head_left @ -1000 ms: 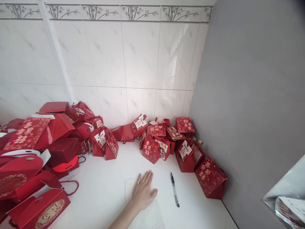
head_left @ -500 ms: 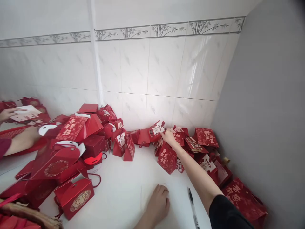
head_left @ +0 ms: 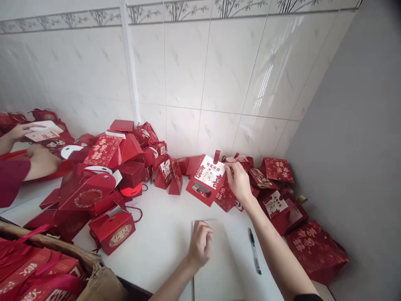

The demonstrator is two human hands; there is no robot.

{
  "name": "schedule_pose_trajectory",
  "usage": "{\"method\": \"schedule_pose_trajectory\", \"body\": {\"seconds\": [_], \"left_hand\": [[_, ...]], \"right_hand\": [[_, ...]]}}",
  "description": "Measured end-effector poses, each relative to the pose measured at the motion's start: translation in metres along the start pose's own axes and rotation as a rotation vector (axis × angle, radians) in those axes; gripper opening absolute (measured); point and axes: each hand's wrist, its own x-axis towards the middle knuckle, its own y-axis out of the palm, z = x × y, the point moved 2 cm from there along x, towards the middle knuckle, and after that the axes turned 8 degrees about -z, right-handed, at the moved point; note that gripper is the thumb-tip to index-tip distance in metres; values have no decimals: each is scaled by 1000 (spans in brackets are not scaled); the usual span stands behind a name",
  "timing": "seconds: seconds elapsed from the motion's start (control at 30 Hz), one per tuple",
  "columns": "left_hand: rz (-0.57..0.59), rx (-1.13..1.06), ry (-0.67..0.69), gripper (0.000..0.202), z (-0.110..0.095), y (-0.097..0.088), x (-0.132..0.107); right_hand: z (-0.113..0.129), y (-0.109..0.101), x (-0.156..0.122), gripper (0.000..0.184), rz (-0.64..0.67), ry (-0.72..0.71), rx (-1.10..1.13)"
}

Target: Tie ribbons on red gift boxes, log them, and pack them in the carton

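In my right hand [head_left: 238, 179] is a red gift box [head_left: 206, 179], pinched at its upper right edge. Its face has a white printed panel, an oval window low down and a short red ribbon at the top. It is tilted, in front of a heap of other red boxes by the wall. My left hand [head_left: 200, 243] is loosely curled, with nothing visible in it, above the edge of a pale flat board or sheet [head_left: 216, 267] on the white table [head_left: 163, 234]. A black-capped pen [head_left: 254, 251] lies right of that board, beneath my right forearm.
Red gift boxes [head_left: 112, 234] pile up on the left, and more [head_left: 316, 246] line the right side. A cardboard carton [head_left: 103, 281] with red packages occupies the lower left. At far left, another person's hands [head_left: 44, 161] handle a pale card [head_left: 46, 130]. A tiled wall [head_left: 184, 75] bounds the back.
The gift box has come off the heap toward me in my right hand, its panel now facing me. My left hand has moved slightly up the view. The view has tipped down, showing more of the carton.
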Motion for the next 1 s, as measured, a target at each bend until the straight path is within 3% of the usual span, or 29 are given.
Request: {"method": "schedule_pose_trajectory", "body": {"seconds": [0.13, 0.2, 0.27, 0.33, 0.4, 0.6, 0.83, 1.0], "left_hand": [[-176, 109, 9, 12, 2, -39, 28], [-124, 147, -34, 16, 8, -42, 44], [12, 151, -92, 24, 14, -33, 58], [126, 140, -167, 38, 20, -19, 68], [170, 119, -244, 46, 26, -6, 74], [169, 70, -285, 9, 32, 4, 81], [72, 15, -220, 5, 1, 4, 73], [154, -38, -288, 7, 2, 16, 53]], "right_hand": [[-6, 0, -77, 24, 36, -44, 105], [-10, 4, -104, 24, 66, -9, 114], [-12, 8, -118, 22, 84, 14, 134], [-12, 9, -121, 19, 103, 30, 161], [-12, 10, -122, 19, 110, 51, 189], [-15, 11, -128, 28, 91, 115, 274], [-16, -13, -114, 26, 115, 122, 336], [-23, -17, -133, 16, 158, 171, 305]]}}
